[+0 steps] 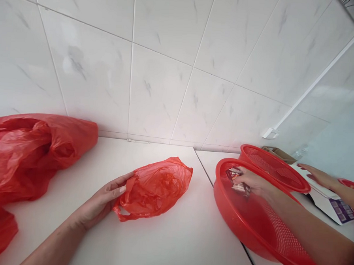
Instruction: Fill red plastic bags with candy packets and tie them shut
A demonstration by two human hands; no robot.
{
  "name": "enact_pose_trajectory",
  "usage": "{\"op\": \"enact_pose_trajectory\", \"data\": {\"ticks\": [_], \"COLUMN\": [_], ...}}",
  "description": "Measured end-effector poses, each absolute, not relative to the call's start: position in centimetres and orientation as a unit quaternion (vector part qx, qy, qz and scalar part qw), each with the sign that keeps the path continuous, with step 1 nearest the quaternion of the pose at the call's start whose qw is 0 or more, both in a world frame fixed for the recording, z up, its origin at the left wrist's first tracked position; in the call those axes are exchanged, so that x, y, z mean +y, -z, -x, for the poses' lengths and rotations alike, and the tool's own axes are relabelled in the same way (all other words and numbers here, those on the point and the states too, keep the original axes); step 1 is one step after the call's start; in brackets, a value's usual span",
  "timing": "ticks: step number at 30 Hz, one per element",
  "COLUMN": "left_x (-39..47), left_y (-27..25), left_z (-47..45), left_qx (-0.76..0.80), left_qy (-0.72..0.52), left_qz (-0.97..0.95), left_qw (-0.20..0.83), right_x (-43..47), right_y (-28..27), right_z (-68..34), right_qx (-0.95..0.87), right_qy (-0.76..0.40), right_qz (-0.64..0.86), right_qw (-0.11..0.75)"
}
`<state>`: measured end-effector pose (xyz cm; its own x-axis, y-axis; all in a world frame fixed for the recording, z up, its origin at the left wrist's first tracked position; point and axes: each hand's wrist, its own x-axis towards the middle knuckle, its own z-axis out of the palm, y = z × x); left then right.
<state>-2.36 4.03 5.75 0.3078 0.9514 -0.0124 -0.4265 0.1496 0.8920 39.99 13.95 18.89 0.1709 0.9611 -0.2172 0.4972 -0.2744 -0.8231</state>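
Note:
My left hand [106, 198] grips the near-left rim of a thin red plastic bag [159, 187], thumb on the inside and fingers beneath. The bag lies on the white table with its mouth spread wide and its inside crumpled. My right hand [253, 182] reaches into a large red plastic basket [248, 235] with perforated sides. Its fingers are closed on small printed packets [241, 188], brown, white and red. How many packets it holds is hard to make out.
A big red plastic bag [42, 153] lies heaped on the left. Behind the near basket stands another red basket [274, 167]. At right, another person's hand [317, 175] is over a white device with a purple label [342, 210]. A cardboard box [278, 153] stands by the tiled wall.

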Motion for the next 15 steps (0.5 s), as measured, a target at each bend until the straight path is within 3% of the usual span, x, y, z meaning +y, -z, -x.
{"op": "enact_pose_trajectory", "data": {"ticks": [5,9,15], "left_x": [4.0,3.8,3.8], "left_y": [-5.8,-6.1,-5.7], "left_z": [2.1,1.9,1.9], "left_qx": [0.309,0.286,0.258], "left_qy": [-0.504,-0.512,-0.516], "left_qz": [-0.426,-0.434,-0.434], "left_qw": [0.685,0.684,0.692], "right_x": [14.3,12.6,12.1], "right_y": [-20.5,-22.7,-16.4], "right_z": [-38.0,-32.4,-20.8], "right_qx": [-0.55,-0.595,-0.652], "right_qy": [-0.511,-0.608,-0.6], "right_qz": [0.573,0.436,0.405], "right_qw": [0.329,0.293,0.225]}}
